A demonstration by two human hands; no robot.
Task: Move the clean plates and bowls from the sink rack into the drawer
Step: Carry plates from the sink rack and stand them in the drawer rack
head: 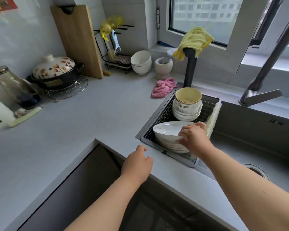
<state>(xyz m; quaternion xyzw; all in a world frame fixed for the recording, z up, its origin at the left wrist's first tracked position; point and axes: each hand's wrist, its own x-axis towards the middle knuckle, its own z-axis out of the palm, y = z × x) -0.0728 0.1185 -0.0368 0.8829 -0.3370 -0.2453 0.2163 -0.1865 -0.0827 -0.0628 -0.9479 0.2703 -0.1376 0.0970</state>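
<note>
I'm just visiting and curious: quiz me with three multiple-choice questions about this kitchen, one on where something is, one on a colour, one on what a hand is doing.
1. Where does the pink cloth lie?
A. On the counter beside the sink rack
B. Inside the sink rack
C. On the window sill

2. What colour is the inside of the top bowl on the far stack?
A. Blue
B. Yellow
C. Black

3. What is the right hand doing?
A. Hanging idle
B. Turning the tap
C. Gripping the top plate of the near stack

Answers: 1 A, it lies on the counter just left of the sink rack. 2 B, its inside is pale yellow. 3 C, its fingers curl over the plate's rim.
</note>
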